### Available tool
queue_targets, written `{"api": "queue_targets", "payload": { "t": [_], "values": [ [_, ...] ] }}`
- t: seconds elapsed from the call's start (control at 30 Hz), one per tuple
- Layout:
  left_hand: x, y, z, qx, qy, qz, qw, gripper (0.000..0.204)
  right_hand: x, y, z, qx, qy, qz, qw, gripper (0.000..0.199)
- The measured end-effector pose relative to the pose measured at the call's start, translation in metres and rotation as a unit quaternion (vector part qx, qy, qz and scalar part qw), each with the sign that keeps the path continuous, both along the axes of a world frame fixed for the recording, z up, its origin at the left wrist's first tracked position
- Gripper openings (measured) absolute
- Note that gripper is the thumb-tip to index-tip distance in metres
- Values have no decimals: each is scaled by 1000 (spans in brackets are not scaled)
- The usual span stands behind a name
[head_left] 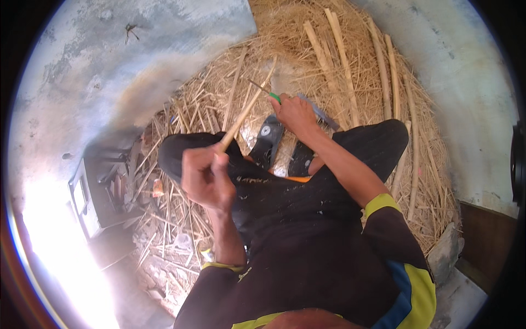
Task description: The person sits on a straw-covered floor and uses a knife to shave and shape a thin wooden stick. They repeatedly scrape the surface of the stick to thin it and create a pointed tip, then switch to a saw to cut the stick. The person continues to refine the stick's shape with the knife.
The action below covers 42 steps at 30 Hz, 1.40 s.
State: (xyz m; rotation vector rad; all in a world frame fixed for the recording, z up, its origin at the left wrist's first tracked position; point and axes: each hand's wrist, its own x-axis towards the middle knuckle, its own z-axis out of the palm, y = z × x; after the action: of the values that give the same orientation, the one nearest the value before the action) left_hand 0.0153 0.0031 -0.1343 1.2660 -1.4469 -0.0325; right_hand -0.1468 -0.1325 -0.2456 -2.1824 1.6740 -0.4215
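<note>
My left hand [209,176] is closed around the lower end of a pale, slender stick [245,113], which slants up and to the right over my crossed legs. My right hand [297,116] grips a green-handled tool [274,97]. Its thin dark shaft points up and left, its tip close to the stick; whether they touch I cannot tell. Beside the right hand's far side shows a grey, flat, curved strip [323,114]; I cannot make out whether it is held. Below the hands are dark sandals [266,135].
Dry straw [285,24] and loose stalks cover the floor around me. Several thick peeled poles [379,66] lie at the far right. Pale walls [137,49] close in on both sides. A stone block [445,249] lies by my right elbow; bright light enters at left.
</note>
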Motion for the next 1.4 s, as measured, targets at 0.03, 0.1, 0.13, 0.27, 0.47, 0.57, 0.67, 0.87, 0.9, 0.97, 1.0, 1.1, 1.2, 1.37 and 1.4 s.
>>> {"api": "queue_targets", "payload": {
  "t": [0.03,0.1,0.13,0.27,0.47,0.57,0.67,0.87,0.9,0.97,1.0,1.1,1.2,1.37,1.4],
  "values": [
    [-4,-2,-7,-16,18,6,1000,13,3,-9,0,-19,17,-4,1000,48],
    [-7,17,-11,-43,40,45,997,18,-5,-10,-37,-32,63,25,997,42],
    [-8,21,-4,-77,46,81,993,24,-26,-25,-72,-49,93,60,993,40],
    [-1,13,45,-161,95,161,969,42,-151,-33,-200,112,118,-134,977,41],
    [-3,6,46,-119,114,159,973,42,-58,9,-30,131,-221,-116,960,45],
    [-4,5,44,-123,100,131,979,39,-35,38,26,71,-377,8,923,39],
    [-7,12,49,-172,66,194,963,36,-25,55,62,103,-366,94,920,35],
    [15,44,98,-413,122,163,888,36,-20,81,98,131,-386,129,904,40],
    [17,45,105,-410,107,178,888,36,-20,85,106,136,-395,139,898,39],
    [19,45,114,-404,79,205,888,36,-22,94,125,146,-410,155,887,38],
    [17,44,111,-385,68,225,892,36,-22,98,127,144,-413,168,883,37],
    [11,44,106,-358,62,171,916,37,-20,109,136,145,-430,200,869,34],
    [13,46,119,-413,89,189,886,36,-23,115,140,139,-412,193,880,33],
    [10,56,120,-408,70,169,895,36,-16,127,154,99,-395,176,896,30],
    [6,57,122,-399,70,163,900,36,-12,130,152,75,-397,177,898,29]
  ]
}}
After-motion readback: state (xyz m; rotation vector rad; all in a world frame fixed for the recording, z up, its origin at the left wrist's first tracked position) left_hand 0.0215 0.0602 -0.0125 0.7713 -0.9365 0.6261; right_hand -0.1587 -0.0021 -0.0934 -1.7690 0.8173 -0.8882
